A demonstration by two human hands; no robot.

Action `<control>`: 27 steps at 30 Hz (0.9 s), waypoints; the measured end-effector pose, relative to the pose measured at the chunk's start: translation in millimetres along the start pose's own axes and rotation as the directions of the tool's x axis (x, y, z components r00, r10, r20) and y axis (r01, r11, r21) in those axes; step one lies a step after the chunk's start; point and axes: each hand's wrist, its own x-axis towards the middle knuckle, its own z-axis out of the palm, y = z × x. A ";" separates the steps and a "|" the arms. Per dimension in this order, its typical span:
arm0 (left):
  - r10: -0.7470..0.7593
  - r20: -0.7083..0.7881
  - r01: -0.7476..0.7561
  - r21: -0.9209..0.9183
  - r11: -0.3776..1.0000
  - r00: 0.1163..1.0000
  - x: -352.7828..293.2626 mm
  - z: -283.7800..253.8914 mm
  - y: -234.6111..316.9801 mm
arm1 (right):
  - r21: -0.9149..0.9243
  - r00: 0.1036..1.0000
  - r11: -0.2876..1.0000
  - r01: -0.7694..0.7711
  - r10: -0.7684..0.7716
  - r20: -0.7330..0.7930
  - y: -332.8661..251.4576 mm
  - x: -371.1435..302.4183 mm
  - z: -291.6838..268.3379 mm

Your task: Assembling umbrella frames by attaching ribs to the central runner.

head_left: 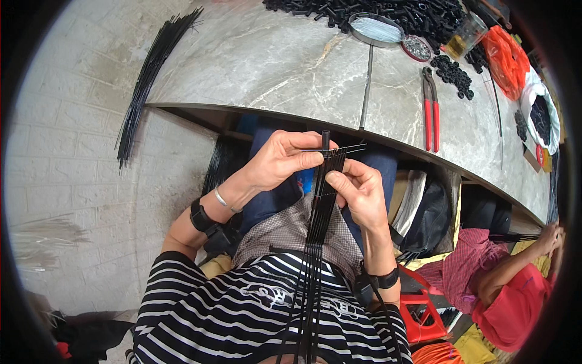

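So both hands are up in front of the chest, working on a bunch of thin black rods (318, 206) that runs from the lap up to just under the edge of the surface (273, 67). The left hand (282, 159) is closed around the top of the bunch, thumb and fingers pinching it right near a short black tube (325, 139) that sticks up at the upper end. A couple of thin rods poke out sideways to the right from that pinch. The right hand (361, 191) is just below and to the right, fingers curled in and gripping the same bunch from the other side, thumb pressed on the rods. The two hands are nearly touching.

Below them the rods fan down over a checked cloth (291, 233) on the lap and across a striped shirt.

Further out on the grey marble-look surface: red-handled pliers (431, 112) off to the right, a heap of small black parts (388, 12) along the far edge, a round metal dish (376, 29), and an orange plastic bag (506, 60). A long bundle of black rods (151, 73) hangs off the left end. Another person in red (515, 297) sits at lower right.
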 end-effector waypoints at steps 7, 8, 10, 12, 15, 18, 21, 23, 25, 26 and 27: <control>0.014 -0.033 -0.010 0.125 0.992 0.999 2.2 8.2 12.0 | -0.083 0.996 0.994 0.074 -0.078 -0.046 1.2 -0.3 -0.6; 0.014 -0.033 -0.010 0.124 0.992 0.999 1.4 9.3 10.6 | -0.084 0.996 0.994 0.074 -0.078 -0.047 0.9 -0.1 -0.8; 0.047 -0.075 -0.038 0.117 0.992 0.996 -0.1 10.6 6.3 | -0.129 0.995 0.989 0.079 -0.086 -0.049 0.4 0.0 -1.1; 0.041 -0.086 -0.030 0.124 0.992 0.995 -1.7 10.0 4.1 | -0.132 0.997 0.990 0.058 -0.065 -0.045 3.9 1.7 -2.9; 0.031 -0.099 -0.019 0.116 0.993 0.995 -3.4 9.2 0.2 | -0.070 1.000 0.997 0.014 -0.015 -0.018 8.8 4.0 -4.9; 0.010 -0.076 -0.006 0.061 0.998 0.997 -4.1 5.9 -4.4 | 0.068 0.998 0.996 -0.050 0.048 0.031 13.7 6.1 -8.5; -0.005 -0.034 0.004 -0.032 0.999 0.999 -4.1 2.8 -11.0 | 0.177 0.993 0.979 -0.104 0.091 0.080 23.2 8.4 -13.9; -0.007 -0.018 0.005 -0.089 0.996 1.000 -3.6 0.2 -14.9 | 0.212 0.990 0.970 -0.123 0.103 0.101 27.1 9.9 -14.9; -0.006 0.021 0.009 -0.165 0.986 1.000 0.7 -4.1 -15.4 | 0.197 0.991 0.974 -0.114 0.097 0.097 28.0 12.7 -14.7; -0.005 0.019 0.008 -0.164 0.986 1.000 2.7 -5.1 -14.0 | 0.197 0.990 0.974 -0.115 0.097 0.099 27.4 12.9 -15.0; -0.003 0.034 0.007 -0.105 0.994 0.999 4.9 -5.6 -11.7 | 0.190 0.990 0.974 -0.121 0.104 0.096 25.7 12.9 -15.8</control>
